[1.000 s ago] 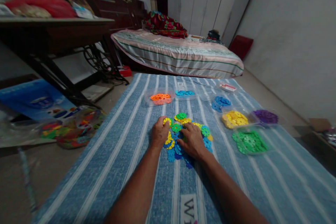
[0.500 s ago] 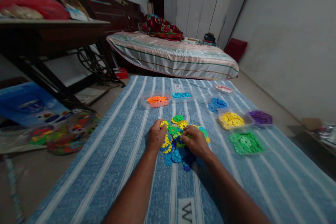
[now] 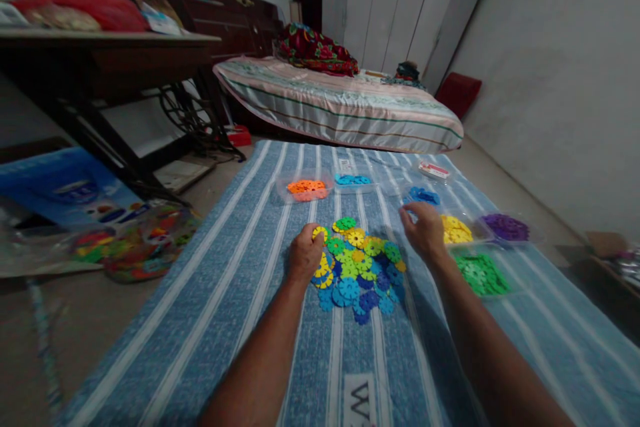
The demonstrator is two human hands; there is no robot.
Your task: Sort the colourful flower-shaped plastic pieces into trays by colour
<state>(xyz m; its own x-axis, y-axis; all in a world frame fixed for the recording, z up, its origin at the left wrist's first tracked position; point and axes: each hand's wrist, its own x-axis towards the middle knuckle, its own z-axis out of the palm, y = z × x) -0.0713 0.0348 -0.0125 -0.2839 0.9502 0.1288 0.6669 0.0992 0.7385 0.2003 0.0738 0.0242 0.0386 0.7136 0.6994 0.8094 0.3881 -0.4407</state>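
A loose pile of flower-shaped interlocking plastic discs (image 3: 350, 287), in yellow, green and shades of blue, lies on the striped cloth. At its left edge my left hand (image 3: 306, 255) is closed, with a yellow disc (image 3: 321, 233) at its fingertips. My right hand (image 3: 424, 230) is raised beyond the pile's right side, near the tub of blue discs (image 3: 424, 196). Its fingers are curled together, and whatever they hold is hidden. Partly behind that hand sits a tub of yellow discs (image 3: 456, 229).
Clear tubs hold orange discs (image 3: 307, 189), light blue discs (image 3: 353, 179), purple discs (image 3: 506, 227) and green discs (image 3: 481, 273). A small red-and-white box (image 3: 434, 171) lies at the far right of the cloth. Beyond stands a bed (image 3: 340, 103); a sewing table (image 3: 110, 47) is at left.
My right hand has left the pile and moved right and away, toward the blue and yellow tubs. My left hand stays at the pile's left edge. The view has shifted slightly.
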